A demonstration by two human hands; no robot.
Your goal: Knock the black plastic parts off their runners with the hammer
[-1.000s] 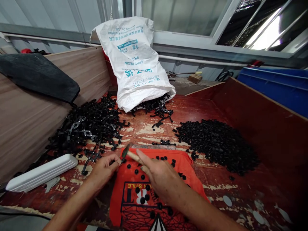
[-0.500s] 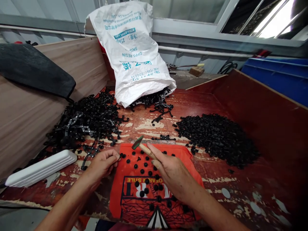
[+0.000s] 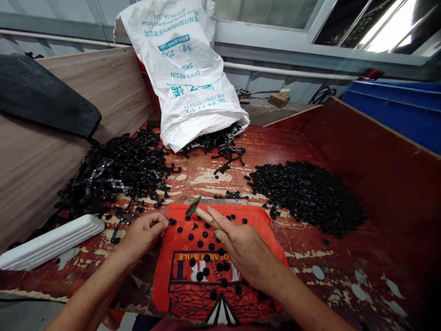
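My right hand is wrapped round the wooden handle of a small hammer, its dark head over the top edge of an orange printed cloth bag. At the bag's upper left corner my left hand is closed in a pinch, with a small black piece at its fingertips that is too small to name surely. Several black round-headed plugs lie scattered on the bag, some partly hidden under my right hand.
To the left lies a heap of black jointed linkages, with a white plastic piece before it. A white resin sack spills more at the back. A pile of small black plugs sits right, beside a red-brown side board.
The view has shifted slightly, so everything sits a little further left. The hammer's head has dipped slightly towards the bag. Both hands keep their grips.
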